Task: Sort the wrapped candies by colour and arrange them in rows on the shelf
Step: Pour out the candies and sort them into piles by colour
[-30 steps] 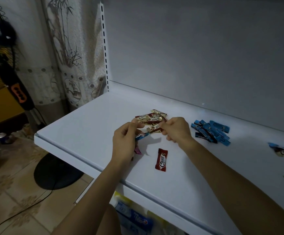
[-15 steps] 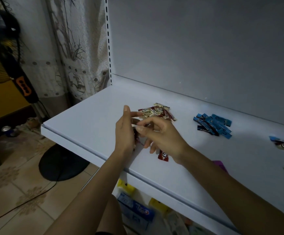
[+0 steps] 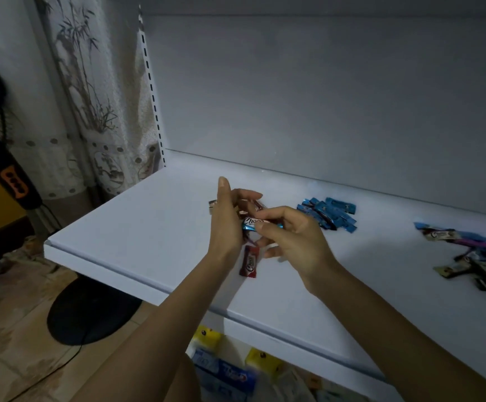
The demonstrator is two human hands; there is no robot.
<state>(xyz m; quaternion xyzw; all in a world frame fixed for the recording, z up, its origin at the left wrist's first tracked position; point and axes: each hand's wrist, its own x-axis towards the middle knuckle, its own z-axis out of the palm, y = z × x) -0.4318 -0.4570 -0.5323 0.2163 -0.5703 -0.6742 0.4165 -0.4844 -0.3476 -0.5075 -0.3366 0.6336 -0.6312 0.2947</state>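
- I take this for a small shop kept inside a home: the white shelf (image 3: 149,227) hangs on a slotted retail upright (image 3: 152,97).
- Packaged goods (image 3: 227,375) sit on the tier below.
- Beside it are a bamboo-print curtain (image 3: 91,97), a tiled floor (image 3: 9,343) and a fan's round base (image 3: 91,311).

- The right hand (image 3: 300,242) has left the brown pile (image 3: 254,205) and now pinches a blue candy (image 3: 260,224) between thumb and forefinger.
- A second ago that candy sat in the left hand (image 3: 224,227), which has since turned upright, forefinger pointing up.
- Both hands have risen off the shelf (image 3: 149,227).
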